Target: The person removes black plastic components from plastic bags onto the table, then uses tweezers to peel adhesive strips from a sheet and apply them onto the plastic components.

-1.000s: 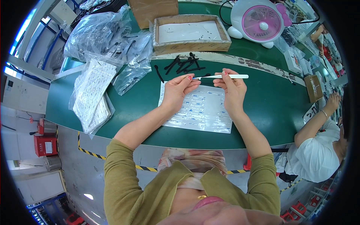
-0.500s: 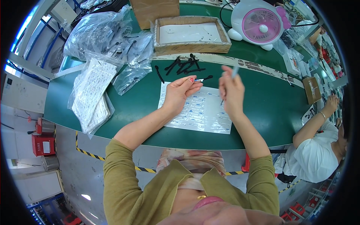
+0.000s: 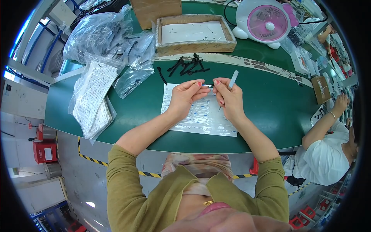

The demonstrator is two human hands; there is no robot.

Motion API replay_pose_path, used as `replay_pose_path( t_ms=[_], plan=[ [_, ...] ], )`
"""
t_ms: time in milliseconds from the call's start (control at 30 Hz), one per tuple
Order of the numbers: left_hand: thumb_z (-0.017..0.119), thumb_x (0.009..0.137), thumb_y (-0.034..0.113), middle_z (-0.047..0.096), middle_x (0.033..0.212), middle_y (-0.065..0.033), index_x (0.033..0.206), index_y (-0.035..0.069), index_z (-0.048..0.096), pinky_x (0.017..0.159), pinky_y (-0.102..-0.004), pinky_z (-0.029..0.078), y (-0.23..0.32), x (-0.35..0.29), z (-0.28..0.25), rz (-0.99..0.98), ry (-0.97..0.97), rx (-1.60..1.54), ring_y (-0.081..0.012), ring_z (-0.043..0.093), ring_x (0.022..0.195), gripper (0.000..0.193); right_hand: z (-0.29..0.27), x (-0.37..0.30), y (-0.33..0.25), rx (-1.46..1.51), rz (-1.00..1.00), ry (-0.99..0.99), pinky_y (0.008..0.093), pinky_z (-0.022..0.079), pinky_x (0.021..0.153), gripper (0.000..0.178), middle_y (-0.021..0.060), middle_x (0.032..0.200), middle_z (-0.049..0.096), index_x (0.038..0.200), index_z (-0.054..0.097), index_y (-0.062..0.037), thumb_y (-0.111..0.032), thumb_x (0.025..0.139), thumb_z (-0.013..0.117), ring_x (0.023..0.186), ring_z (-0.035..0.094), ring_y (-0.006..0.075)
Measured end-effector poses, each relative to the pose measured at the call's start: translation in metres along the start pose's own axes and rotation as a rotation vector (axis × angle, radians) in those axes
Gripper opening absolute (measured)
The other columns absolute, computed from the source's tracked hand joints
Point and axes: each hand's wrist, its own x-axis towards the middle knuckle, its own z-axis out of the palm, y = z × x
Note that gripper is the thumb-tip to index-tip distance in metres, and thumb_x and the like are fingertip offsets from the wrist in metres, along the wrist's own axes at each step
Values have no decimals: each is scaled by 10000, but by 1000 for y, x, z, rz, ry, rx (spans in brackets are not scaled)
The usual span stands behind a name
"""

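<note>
My left hand (image 3: 182,99) is closed in a pinch on a small slim black strip (image 3: 208,86) with a bit of white and blue on it. At the strip's other end are the fingertips of my right hand (image 3: 232,102). That hand also grips a slim pale tool (image 3: 234,78), its rounded end up and a thin dark tip pointing down; its exact kind is unclear. Beneath both hands lies a white sheet of small labels (image 3: 201,121) with blue marks. Beyond them is a loose pile of black strips (image 3: 188,68), with a single black strip (image 3: 162,75) to its left.
Left on the green table (image 3: 135,127) are bagged white sheets (image 3: 92,96) and clear plastic bags (image 3: 100,38). A shallow cardboard tray (image 3: 197,48) and a pink-and-white fan (image 3: 266,23) stand at the back. On the right sits another person (image 3: 328,154).
My right hand has come left and inward with the pale tool, and its fingertips now meet the black strip. The left hand has stayed nearly in place.
</note>
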Motion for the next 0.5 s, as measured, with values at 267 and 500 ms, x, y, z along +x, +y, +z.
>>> replay_pose_path(
  t_ms=[267,500],
  plan=[
    [490,854,84,593,904,-145,1045,-60,518,731,-242,515,3,1,-1,-5,-62,-92,-196,612,809,240,2,-6,4,-220,-149,62,168,290,394,125,2,617,530,869,561,2,-87,788,593,456,393,15],
    [503,854,116,602,890,-111,1055,-38,519,682,-225,511,5,8,-11,-13,-46,-142,-161,611,758,254,-1,-5,16,-588,-483,28,177,271,423,131,-28,617,483,875,592,6,-42,757,621,495,346,7]
  ],
)
